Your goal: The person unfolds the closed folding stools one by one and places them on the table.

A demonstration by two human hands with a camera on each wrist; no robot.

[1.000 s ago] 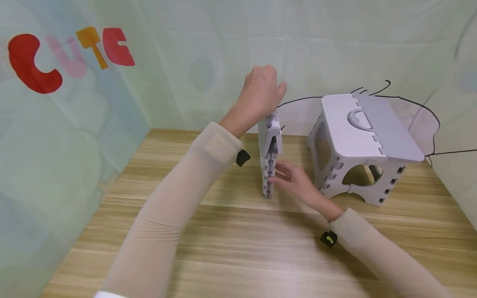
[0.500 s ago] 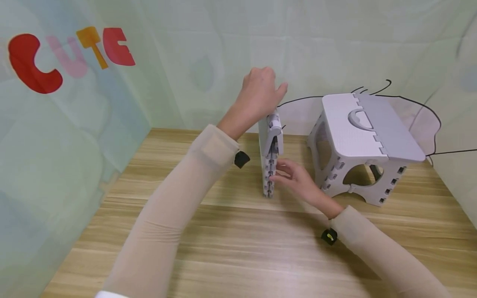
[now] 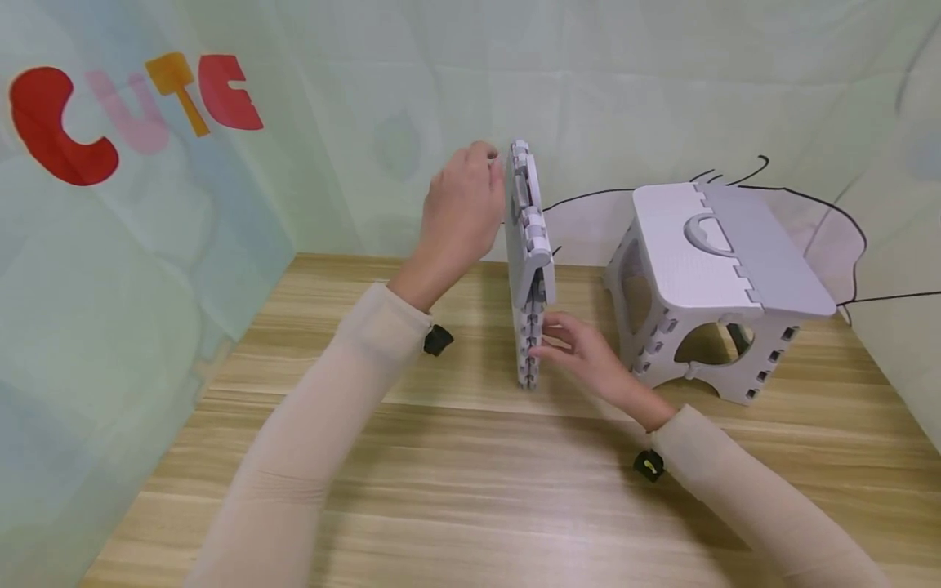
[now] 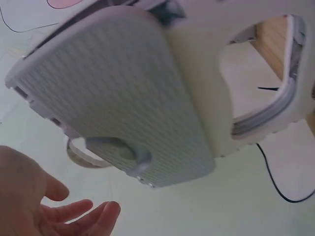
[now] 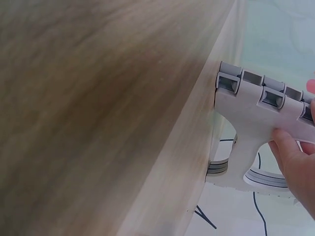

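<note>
A grey-and-white folding step stool (image 3: pixel 520 269), folded flat, stands upright on its edge on the wooden table. My left hand (image 3: pixel 461 204) is just left of its upper part. In the left wrist view that hand (image 4: pixel 29 201) is apart from the stool's textured top (image 4: pixel 123 93), its fingers loosely bent with nothing in them. Low on the stool's right side, my right hand (image 3: pixel 588 363) holds a folded leg panel. The right wrist view shows the thumb (image 5: pixel 288 142) against the panel (image 5: pixel 251 110) and fingers behind it, partly hidden.
A second folding step stool (image 3: pixel 684 278), unfolded, stands on its legs to the right, close behind my right hand. The wooden table (image 3: pixel 470 490) extends toward me. A printed cloth backdrop (image 3: pixel 412 98) hangs behind and at the left.
My left hand has let go of the folded stool's top and moved left and slightly down, uncovering the stool's upper end. The right hand and both stools have stayed put.
</note>
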